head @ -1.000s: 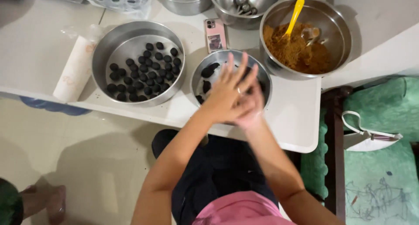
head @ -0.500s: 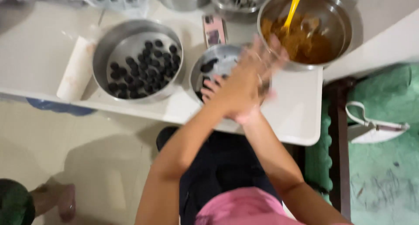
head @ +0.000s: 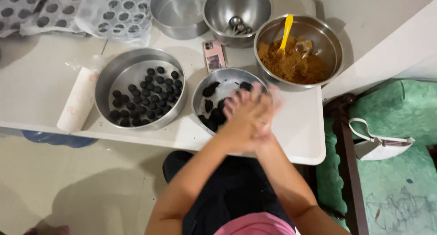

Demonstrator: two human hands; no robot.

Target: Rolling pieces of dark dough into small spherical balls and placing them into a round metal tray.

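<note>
My left hand point(head: 237, 118) and my right hand point(head: 264, 113) are pressed palm to palm, blurred, just over the near rim of a steel bowl point(head: 200, 91). The bowl holds several dark dough lumps point(head: 210, 90). Whatever may lie between my palms is hidden. Left of the bowl sits a round steel pan point(head: 107, 80) filled with several small dark balls point(head: 144, 98). Behind my hands stands a larger steel bowl point(head: 334, 46) of brown crumbly mix point(head: 284, 64) with a yellow spatula point(head: 286, 32) stuck in it.
On the white table point(head: 36, 80) are a phone point(head: 215, 56), a paper roll point(head: 78, 99), an empty steel bowl point(head: 180, 12), a bowl holding metal scoops point(head: 236, 9) and plastic moulded trays point(head: 116, 12). At right, a green seat point(head: 396, 185) carries a white bag point(head: 380, 146).
My pressed hands slid against each other, went up toward the brown-mix bowl, then came back over the bowl of dark lumps. The view shifted slightly.
</note>
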